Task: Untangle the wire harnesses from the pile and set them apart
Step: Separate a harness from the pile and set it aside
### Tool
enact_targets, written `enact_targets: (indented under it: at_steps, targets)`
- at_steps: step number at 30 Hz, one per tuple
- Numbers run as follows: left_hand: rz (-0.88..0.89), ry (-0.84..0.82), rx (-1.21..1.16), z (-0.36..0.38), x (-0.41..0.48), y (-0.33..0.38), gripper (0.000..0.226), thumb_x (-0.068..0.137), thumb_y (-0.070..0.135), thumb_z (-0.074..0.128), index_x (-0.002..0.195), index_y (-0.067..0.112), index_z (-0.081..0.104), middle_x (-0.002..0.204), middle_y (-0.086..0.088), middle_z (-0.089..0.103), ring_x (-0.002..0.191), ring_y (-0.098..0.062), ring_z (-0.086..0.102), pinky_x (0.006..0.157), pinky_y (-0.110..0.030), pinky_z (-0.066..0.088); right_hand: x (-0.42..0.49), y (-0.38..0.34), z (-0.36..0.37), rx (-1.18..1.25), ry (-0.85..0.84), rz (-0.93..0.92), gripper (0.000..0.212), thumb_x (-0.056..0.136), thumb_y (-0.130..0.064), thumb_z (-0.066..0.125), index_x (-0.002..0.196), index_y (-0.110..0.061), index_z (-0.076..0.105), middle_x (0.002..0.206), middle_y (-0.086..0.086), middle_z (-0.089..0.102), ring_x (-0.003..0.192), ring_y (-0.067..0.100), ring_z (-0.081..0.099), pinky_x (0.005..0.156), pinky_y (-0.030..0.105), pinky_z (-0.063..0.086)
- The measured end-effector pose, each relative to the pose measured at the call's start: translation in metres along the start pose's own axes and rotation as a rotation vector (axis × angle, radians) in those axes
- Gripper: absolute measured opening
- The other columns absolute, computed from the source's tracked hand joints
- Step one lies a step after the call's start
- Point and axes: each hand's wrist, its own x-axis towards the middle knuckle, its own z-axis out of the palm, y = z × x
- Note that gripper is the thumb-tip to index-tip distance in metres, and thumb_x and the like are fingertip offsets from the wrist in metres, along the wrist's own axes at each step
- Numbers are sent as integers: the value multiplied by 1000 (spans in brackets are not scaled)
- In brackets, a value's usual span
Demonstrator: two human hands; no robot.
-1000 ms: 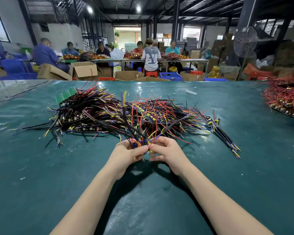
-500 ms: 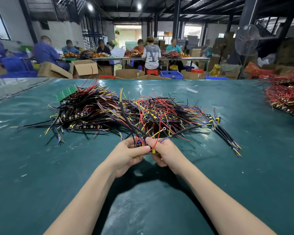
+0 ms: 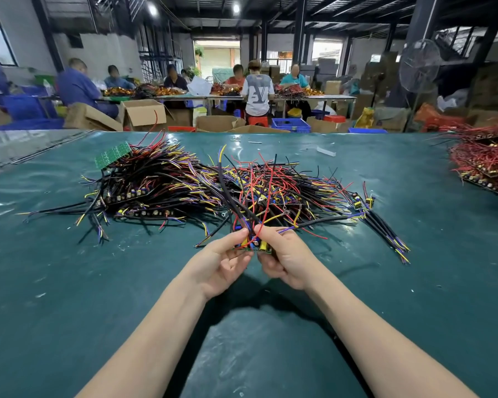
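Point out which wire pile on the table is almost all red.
The far-right pile: nearly all red wires. The central pile mixes black, yellow, purple and red.

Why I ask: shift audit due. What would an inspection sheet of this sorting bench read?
Surface: glossy dark green table cover, white flecks.
Job's things: tangled pile of black, red, yellow and purple wire harnesses; one small harness with green board held at its near edge.
Clutter: green circuit board; red wire heap far right.
Grippers: left hand and right hand both pinch the small harness.
Cables: nothing seen.
Surroundings: workers, cardboard boxes, pedestal fan.
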Motion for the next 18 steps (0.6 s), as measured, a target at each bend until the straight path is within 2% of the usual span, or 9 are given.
enact_targets:
  at_steps: [3, 5, 7, 8, 10, 13, 15, 17, 18]
  targets:
    - [-38, -30, -65, 2, -4, 3, 38, 84, 11, 54, 50, 9, 72, 53, -2, 65, 38, -7, 58, 39, -13, 48, -1, -1, 2, 29, -6, 5, 34, 94, -23, 42, 64, -16, 58, 34, -5, 32, 26, 2, 20, 34, 5, 16]
    - [-82, -100, -177, 7, -9, 7, 26, 74, 12, 60, 52, 6, 71, 52, -5, 66, 38, -8, 60, 39, -15, 48, 0, -4, 5, 134, -11, 9, 26, 90, -26, 44, 68, -14, 51, 33, -6, 35, 24, 1, 24, 31, 6, 16]
    - [-63, -91, -195, 8, -10, 9, 39, 83, 16, 56, 48, 6, 69, 49, -4, 64, 40, -8, 61, 38, -16, 48, 1, -5, 6, 203, 3, 14, 26, 79, -36, 49, 67, -13, 44, 32, -5, 37, 23, 1, 25, 30, 7, 17]
    - [-32, -59, -187, 8, -9, 9, 49, 89, 20, 51, 46, 7, 68, 48, -3, 63, 41, -7, 61, 38, -16, 48, 1, -5, 5, 218, 16, 20, 29, 75, -39, 49, 65, -13, 41, 33, -4, 38, 23, 2, 25, 30, 7, 18]
    - [28, 28, -216, 6, -8, 10, 53, 91, 27, 50, 43, 11, 67, 47, 2, 61, 41, -5, 60, 38, -14, 47, 0, -5, 2, 236, 53, 40, 31, 78, -41, 47, 64, -14, 39, 35, -2, 40, 25, 5, 27, 30, 10, 21]
    - [143, 182, -371, -2, -3, 16, 32, 89, 27, 56, 60, 15, 63, 45, 6, 57, 36, -1, 53, 35, -11, 42, 0, -3, -6, 225, 126, 33, 35, 92, -35, 40, 65, -14, 42, 39, -1, 47, 27, 7, 35, 32, 13, 28]
    - [270, 361, -426, -8, 3, 19, 24, 91, 27, 56, 70, 16, 56, 44, 6, 55, 33, 0, 48, 34, -10, 39, 2, -1, -8, 159, 186, -1, 35, 95, -34, 38, 67, -14, 44, 41, -2, 49, 30, 7, 40, 33, 13, 30]
    - [323, 528, -491, -16, 7, 20, 33, 94, 36, 48, 71, 13, 50, 56, 1, 53, 38, -4, 48, 34, -11, 41, 4, 2, -10, 54, 265, -44, 38, 95, -36, 39, 64, -16, 45, 41, -4, 48, 31, 6, 40, 33, 14, 29]
    - [290, 543, -549, -20, 7, 21, 42, 95, 46, 41, 76, 10, 50, 65, -2, 51, 47, -8, 49, 36, -12, 43, 6, 4, -10, -20, 311, -65, 40, 96, -36, 39, 61, -18, 45, 40, -4, 47, 31, 6, 39, 34, 14, 28]
